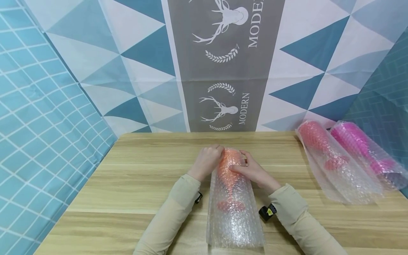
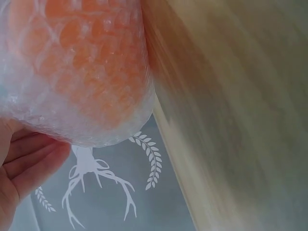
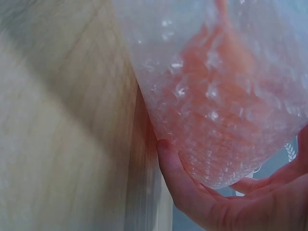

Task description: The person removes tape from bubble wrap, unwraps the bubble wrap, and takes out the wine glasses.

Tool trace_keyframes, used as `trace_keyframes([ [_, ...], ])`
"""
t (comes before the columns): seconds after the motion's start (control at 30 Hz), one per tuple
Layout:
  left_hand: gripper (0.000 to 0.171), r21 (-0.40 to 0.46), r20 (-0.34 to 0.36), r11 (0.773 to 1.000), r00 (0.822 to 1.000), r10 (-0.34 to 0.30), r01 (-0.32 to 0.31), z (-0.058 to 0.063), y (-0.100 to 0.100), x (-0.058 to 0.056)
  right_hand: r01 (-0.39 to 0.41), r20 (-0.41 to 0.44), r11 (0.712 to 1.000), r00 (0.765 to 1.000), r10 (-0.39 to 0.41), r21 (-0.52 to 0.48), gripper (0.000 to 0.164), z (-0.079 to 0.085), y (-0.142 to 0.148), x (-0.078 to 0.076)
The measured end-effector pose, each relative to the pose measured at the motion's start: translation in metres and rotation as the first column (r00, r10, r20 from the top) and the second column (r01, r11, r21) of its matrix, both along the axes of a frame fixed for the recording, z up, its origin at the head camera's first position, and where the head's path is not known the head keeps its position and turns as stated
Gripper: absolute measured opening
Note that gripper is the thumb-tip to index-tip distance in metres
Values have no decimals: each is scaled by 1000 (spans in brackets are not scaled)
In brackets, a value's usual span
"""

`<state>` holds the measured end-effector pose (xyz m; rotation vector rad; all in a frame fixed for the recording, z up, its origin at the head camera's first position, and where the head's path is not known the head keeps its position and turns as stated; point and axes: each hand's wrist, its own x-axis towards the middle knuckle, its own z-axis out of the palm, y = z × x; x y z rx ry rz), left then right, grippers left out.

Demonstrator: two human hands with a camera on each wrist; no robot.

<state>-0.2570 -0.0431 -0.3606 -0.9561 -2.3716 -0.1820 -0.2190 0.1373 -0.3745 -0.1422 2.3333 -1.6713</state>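
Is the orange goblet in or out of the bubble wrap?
In. The orange goblet shows through the clear bubble wrap, with bubbles lying over it.

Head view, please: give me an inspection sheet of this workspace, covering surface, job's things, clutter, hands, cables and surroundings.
Surface: wood-grain table, lit, no spill visible.
Job's things: orange goblet, seen through clear bubble wrap that extends past its foot.
Clutter: red goblet and pink goblet, both wrapped, side by side toward the right.
Hands: left hand and right hand hold the orange goblet's wrapped bowl end, one on each side.
Cables: nothing seen.
Surroundings: patterned backdrop behind the table, with triangles and deer heads.
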Motion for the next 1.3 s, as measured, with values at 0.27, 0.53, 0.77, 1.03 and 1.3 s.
trace_keyframes([
  [0.27,8,41,43,999,999,5,-7,-1,0,-1,-3,-8,1000,1000,3,-8,87,-1,-1,1],
  [0.53,9,117,112,993,994,-6,-7,-2,0,-3,3,-13,1000,1000,-3,-5,87,-2,-1,1],
  [0.77,10,144,139,989,990,9,-29,-2,-1,-3,2,-9,1000,1000,-2,-14,86,-2,-1,1],
  [1.03,10,221,193,974,981,4,-47,-2,-1,-2,-3,-14,1000,1000,2,-19,85,-2,-1,1],
  [1.3,9,221,182,974,983,11,-52,-3,-2,-3,-9,-14,1000,1000,8,-25,84,-2,-2,1],
])
